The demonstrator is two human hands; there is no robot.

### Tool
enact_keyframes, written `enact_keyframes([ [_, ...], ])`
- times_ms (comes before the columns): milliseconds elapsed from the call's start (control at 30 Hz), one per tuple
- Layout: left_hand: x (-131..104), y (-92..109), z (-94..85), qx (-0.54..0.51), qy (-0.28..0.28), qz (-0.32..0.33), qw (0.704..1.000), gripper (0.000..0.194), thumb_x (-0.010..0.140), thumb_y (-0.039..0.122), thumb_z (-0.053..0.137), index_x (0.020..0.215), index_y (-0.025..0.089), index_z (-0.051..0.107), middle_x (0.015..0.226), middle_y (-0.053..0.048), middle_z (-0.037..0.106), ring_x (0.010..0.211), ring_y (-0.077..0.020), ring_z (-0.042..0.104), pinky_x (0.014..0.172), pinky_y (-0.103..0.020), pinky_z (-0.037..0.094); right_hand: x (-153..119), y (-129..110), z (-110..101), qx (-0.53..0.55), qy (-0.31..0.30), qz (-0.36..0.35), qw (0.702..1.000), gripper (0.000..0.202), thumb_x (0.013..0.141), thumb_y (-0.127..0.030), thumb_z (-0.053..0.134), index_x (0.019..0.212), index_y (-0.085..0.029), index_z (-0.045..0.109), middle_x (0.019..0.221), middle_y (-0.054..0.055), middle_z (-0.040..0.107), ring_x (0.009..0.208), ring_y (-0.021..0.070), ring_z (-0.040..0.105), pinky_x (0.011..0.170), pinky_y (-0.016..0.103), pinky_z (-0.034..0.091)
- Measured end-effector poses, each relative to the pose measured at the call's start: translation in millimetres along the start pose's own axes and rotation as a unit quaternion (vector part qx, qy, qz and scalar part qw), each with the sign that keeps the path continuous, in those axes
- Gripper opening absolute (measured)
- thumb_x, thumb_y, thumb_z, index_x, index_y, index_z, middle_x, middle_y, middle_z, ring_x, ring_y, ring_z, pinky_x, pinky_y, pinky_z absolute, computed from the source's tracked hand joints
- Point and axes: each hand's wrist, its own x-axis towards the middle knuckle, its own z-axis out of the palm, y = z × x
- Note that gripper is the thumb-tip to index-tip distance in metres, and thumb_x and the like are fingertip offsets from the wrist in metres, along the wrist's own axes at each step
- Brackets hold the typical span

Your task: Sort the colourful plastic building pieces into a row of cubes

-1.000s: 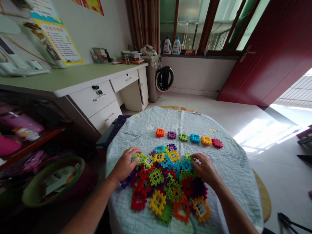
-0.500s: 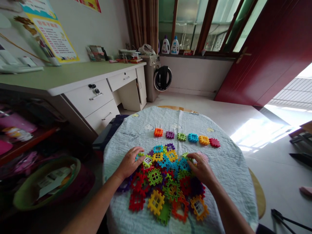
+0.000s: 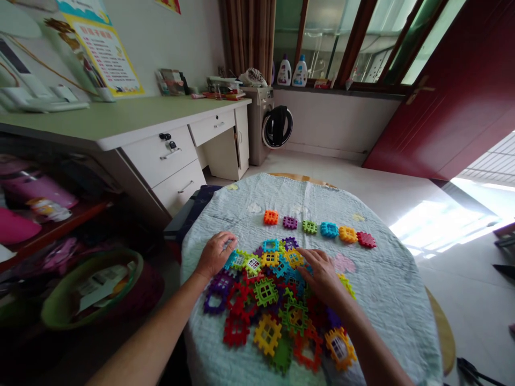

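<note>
A pile of colourful plastic interlocking blocks (image 3: 266,291) with window-like cut-outs lies on the cloth. My left hand (image 3: 217,254) is at the pile's upper left edge beside a cyan block (image 3: 230,260), its fingers loosely bent with nothing visible in them. Over the right side of the pile is my right hand (image 3: 323,273), fingers apart, the tips beside a yellow block (image 3: 294,258). It hides the blocks beneath the palm. Beyond the pile, several blocks form a spaced row, from an orange block (image 3: 271,217) at left to a red block (image 3: 366,239) at right.
A pale blue cloth (image 3: 396,300) covers the round table. To the left stand a green-topped desk (image 3: 132,115) with drawers and a basket (image 3: 52,300) on the floor. A washing machine (image 3: 257,131) with its door ajar stands behind; a red door (image 3: 426,107) is at right.
My right hand has moved left and inward over the pile, uncovering a yellow-green block at its right. The left hand has drawn slightly away from the cyan block. The view has shifted left.
</note>
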Motion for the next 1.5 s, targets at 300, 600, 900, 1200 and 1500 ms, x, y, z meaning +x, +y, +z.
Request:
enact_keyframes([
  [300,-1.1,-0.5,0.1,0.015,0.009,0.008,1.0,0.028,0.09,0.039,0.045,0.086,0.02,0.065,0.098,-0.007,0.068,0.099,-0.0219,0.061,0.095,-0.037,0.047,1.3,-9.8,-2.4,0.061,0.027,-0.008,0.998,0.027,0.092,-0.028,0.049,0.107,-0.024,0.07,0.108,0.008,0.067,0.104,0.0238,0.057,0.094,0.043,0.047],
  [600,-0.4,-2.8,1.0,0.018,0.014,0.01,1.0,0.026,0.089,0.037,0.046,0.084,0.02,0.065,0.097,-0.007,0.068,0.098,-0.0215,0.061,0.094,-0.036,0.047,-9.5,-22.5,-19.8,0.025,0.06,-0.058,0.996,0.031,0.088,-0.012,0.044,0.102,-0.025,0.069,0.108,0.008,0.065,0.1,0.0227,0.057,0.087,0.039,0.05],
  [900,-0.1,-4.6,2.6,0.007,0.028,0.024,0.999,0.023,0.088,0.034,0.048,0.081,0.019,0.064,0.092,-0.006,0.067,0.093,-0.0221,0.061,0.089,-0.037,0.048,-11.3,-38.8,-22.1,0.1,-0.044,-0.066,0.992,0.022,0.076,-0.002,0.048,0.074,-0.022,0.058,0.1,0.004,0.067,0.093,0.0165,0.061,0.084,0.031,0.048],
  [1200,-0.3,-5.0,4.1,0.015,0.04,0.032,0.999,0.015,0.085,0.027,0.051,0.078,0.02,0.062,0.089,-0.006,0.067,0.09,-0.0219,0.061,0.088,-0.036,0.048,32.1,-75.2,15.2,-0.029,-0.051,-0.064,0.996,0.009,0.086,-0.02,0.059,0.091,-0.022,0.065,0.1,0.007,0.065,0.097,0.022,0.056,0.088,0.035,0.045],
  [1500,-1.0,-5.2,6.0,0.034,0.045,0.037,0.998,0.011,0.084,0.021,0.053,0.077,0.019,0.062,0.089,-0.006,0.066,0.089,-0.0215,0.061,0.087,-0.036,0.048,19.4,-82.6,21.7,-0.017,-0.069,-0.028,0.997,0.01,0.075,-0.012,0.063,0.079,-0.022,0.063,0.106,0.005,0.064,0.102,0.0218,0.053,0.09,0.035,0.044],
])
